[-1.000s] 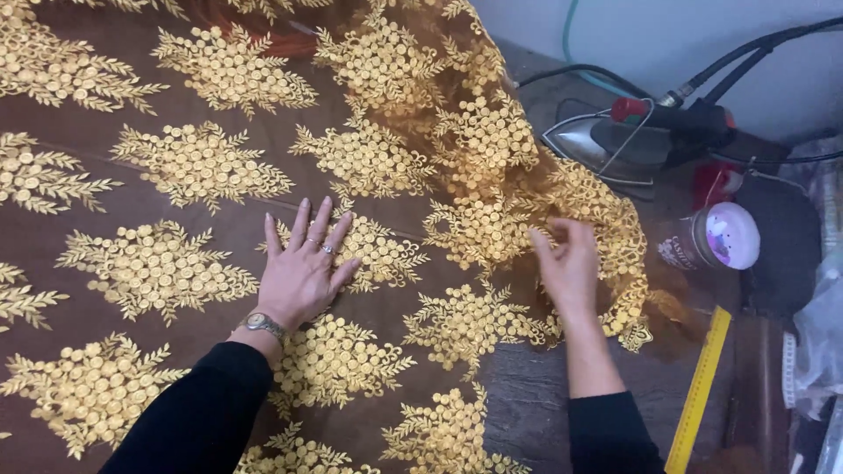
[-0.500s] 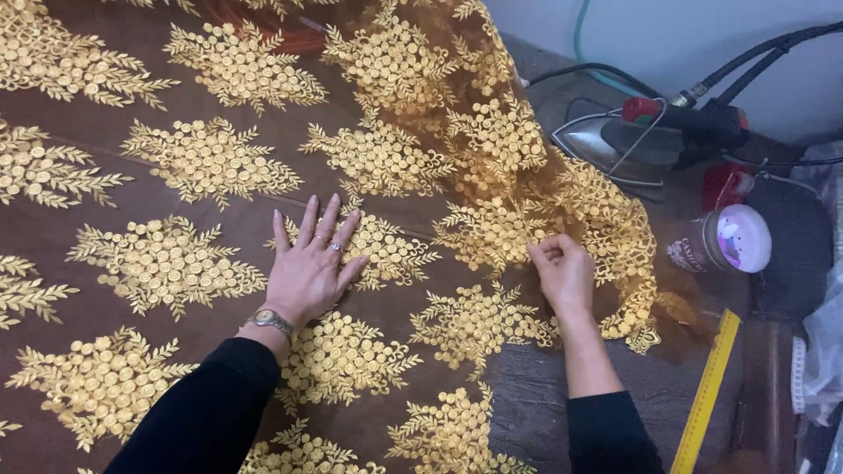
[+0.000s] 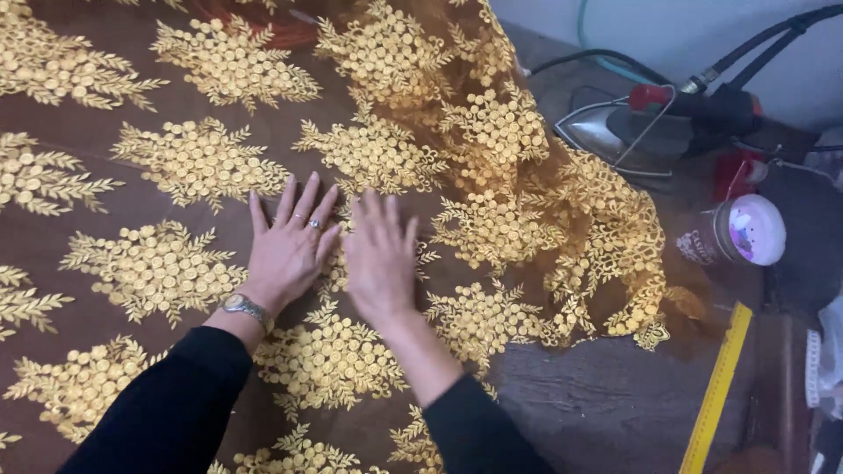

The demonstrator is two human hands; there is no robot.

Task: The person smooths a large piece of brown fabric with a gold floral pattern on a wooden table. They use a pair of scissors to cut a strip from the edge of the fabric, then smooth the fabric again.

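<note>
A sheer brown fabric (image 3: 132, 206) with gold embroidered flower clusters covers most of the table. My left hand (image 3: 288, 246) lies flat on it, fingers spread, with a ring and a wristwatch. My right hand (image 3: 380, 259) rests flat right beside it, fingers together, palm down on the cloth. Neither hand grips anything. The fabric bunches in folds (image 3: 562, 219) to the right of my hands, near its edge.
A steam iron (image 3: 632, 127) with black hoses sits at the upper right. A small jar with a pale lid (image 3: 742, 233) lies beside it. A yellow ruler (image 3: 716, 391) runs along the table's right side. Bare dark table (image 3: 597, 404) shows at lower right.
My right hand has left the fabric's bunched right edge and moved left to lie flat beside my left hand. The left hand stays in place.
</note>
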